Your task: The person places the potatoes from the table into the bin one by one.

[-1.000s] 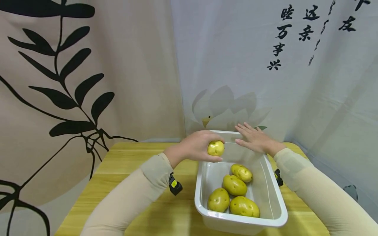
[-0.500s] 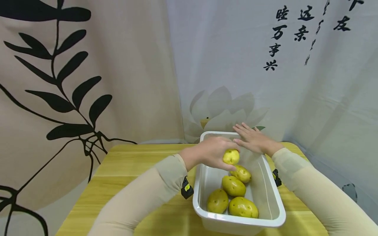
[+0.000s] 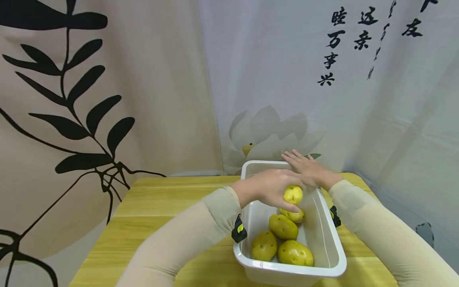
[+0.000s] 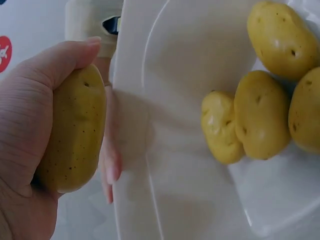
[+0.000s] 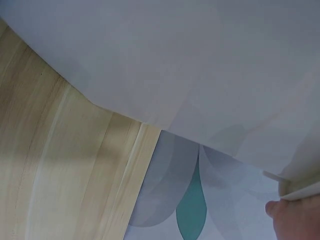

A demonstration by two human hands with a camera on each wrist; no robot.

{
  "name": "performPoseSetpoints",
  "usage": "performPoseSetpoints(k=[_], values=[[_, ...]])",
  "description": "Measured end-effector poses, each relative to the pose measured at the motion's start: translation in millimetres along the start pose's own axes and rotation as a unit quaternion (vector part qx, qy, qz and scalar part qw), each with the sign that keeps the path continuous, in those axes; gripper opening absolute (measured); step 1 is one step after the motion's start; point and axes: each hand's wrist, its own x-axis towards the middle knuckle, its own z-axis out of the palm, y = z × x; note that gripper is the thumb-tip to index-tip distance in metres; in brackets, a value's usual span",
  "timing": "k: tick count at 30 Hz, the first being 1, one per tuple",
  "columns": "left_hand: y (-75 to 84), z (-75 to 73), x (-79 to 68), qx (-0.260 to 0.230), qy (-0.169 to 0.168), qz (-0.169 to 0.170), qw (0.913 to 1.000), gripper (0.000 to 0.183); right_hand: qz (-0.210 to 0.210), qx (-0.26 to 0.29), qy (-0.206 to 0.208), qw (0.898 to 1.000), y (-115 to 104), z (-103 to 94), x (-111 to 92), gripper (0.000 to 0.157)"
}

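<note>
In the head view my left hand [image 3: 269,186] grips a yellow potato [image 3: 293,194] above the far half of a white plastic bin [image 3: 287,268]. The left wrist view shows the thumb bent over the top end of that potato [image 4: 77,132]. My right hand [image 3: 307,170] lies at the bin's far right corner, fingers straight and pointing away. Only a small part of the right hand [image 5: 299,220] enters the right wrist view, beside the rim. Several potatoes [image 3: 283,226] lie on the bin floor, one of them partly hidden under my left hand.
The bin stands on a wood-grain table [image 3: 172,207]. Behind it hangs a pale curtain [image 3: 168,99] printed with black leaves, a lotus and writing. Black wrist cameras sit on both wrists, the left one [image 3: 238,229] close to the bin's left rim.
My left hand has carried the potato rightward and slightly down, from over the bin's left side toward my right hand. The right hand has stayed at the corner.
</note>
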Motion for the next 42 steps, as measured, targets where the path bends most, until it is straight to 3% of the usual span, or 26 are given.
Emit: performPoseSetpoints(k=[8,17,29,42], values=[[3.8,22.8,16.5,-0.056,-0.032,-0.009,0.9979,0.061,0.008,0.021,0.013,1.0,-2.7,1.7,2.7,0.068],[-8.5,47.8,19.0,-0.053,-0.06,-0.047,0.9957,0.058,-0.001,0.023,0.024,0.999,-5.6,0.9,5.5,0.067],[-18.6,63.9,23.7,-0.061,-0.104,-0.08,0.9894,0.062,0.008,0.029,0.027,0.999,-3.2,0.8,1.8,0.067],[-19.0,68.4,24.8,-0.084,-0.127,-0.096,0.9836,0.061,0.013,0.03,0.017,0.999,-1.1,0.5,-0.2,0.067]])
